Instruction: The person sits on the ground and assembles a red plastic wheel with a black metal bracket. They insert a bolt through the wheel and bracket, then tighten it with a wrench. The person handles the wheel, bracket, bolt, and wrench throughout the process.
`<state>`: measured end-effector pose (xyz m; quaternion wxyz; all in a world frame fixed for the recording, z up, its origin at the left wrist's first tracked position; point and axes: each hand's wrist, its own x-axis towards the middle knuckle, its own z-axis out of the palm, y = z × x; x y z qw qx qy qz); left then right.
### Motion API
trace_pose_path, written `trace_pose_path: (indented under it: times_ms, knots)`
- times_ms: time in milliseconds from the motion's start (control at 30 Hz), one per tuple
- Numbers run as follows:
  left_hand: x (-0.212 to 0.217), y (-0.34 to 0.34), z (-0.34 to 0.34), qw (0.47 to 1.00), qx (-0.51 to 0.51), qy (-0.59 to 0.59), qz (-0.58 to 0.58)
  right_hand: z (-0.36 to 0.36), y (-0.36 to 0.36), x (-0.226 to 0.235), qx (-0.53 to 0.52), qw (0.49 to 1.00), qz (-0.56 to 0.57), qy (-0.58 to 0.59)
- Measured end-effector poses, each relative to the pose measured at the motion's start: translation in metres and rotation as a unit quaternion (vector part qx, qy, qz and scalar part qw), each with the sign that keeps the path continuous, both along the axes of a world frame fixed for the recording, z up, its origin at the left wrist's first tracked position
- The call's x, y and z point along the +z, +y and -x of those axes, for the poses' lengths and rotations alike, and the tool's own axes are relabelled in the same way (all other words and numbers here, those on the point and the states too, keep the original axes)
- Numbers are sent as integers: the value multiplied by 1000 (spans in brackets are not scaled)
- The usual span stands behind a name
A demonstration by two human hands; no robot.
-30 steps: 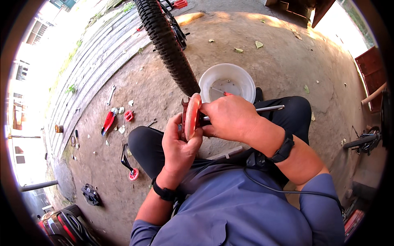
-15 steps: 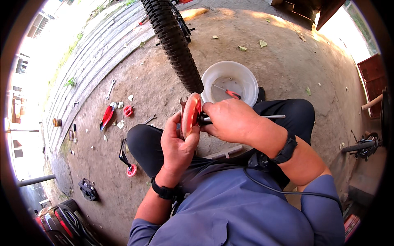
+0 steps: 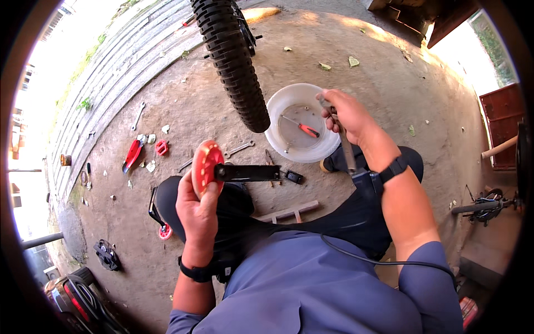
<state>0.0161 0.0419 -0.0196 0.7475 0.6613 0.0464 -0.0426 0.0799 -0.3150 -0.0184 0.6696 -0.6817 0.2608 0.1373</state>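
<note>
My left hand (image 3: 197,209) grips a small red training wheel (image 3: 206,167) by its rim, thumb across the near side. From its hub a flat black bracket (image 3: 250,173) points right, above the ground between my legs. My right hand (image 3: 346,114), closed round an adjustable wrench (image 3: 348,153), hovers over the right rim of a translucent white bucket (image 3: 276,139). The wrench handle slants down toward my right knee; my fingers partly hide its head. Inside the bucket lie a red-handled screwdriver (image 3: 307,129) and a few tiny metal parts.
A knobbly bike tyre (image 3: 231,64) stands ahead. On the ground to the left are a combination wrench (image 3: 138,116), red-handled pliers (image 3: 132,154), a red pedal (image 3: 161,147) and another training wheel (image 3: 165,231). Another wrench (image 3: 239,149) lies beyond my left hand.
My hands have parted: the left carried the training wheel left and slightly down, the right drew the adjustable wrench away to the bucket's right side. The black bracket now shows fully.
</note>
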Motion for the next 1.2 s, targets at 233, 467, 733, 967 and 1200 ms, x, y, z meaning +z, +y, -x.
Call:
trace_pose_path:
  times_ms: [233,467,733,967,1200]
  knots:
    - [-16,6,-6,999,6,34,-11,-20,-32,-133,-280,953,-93,71]
    - [-41,9,-18,996,-4,85,-28,-17,-38,-238,-363,910,-189,71]
    - [-48,-1,-29,992,7,122,-39,35,-46,-353,-187,981,-52,-11]
    - [-48,-11,-34,990,6,141,7,84,-84,-428,-46,994,0,-103]
    - [-38,-13,-30,993,-1,116,33,-5,-50,-288,-98,957,236,139]
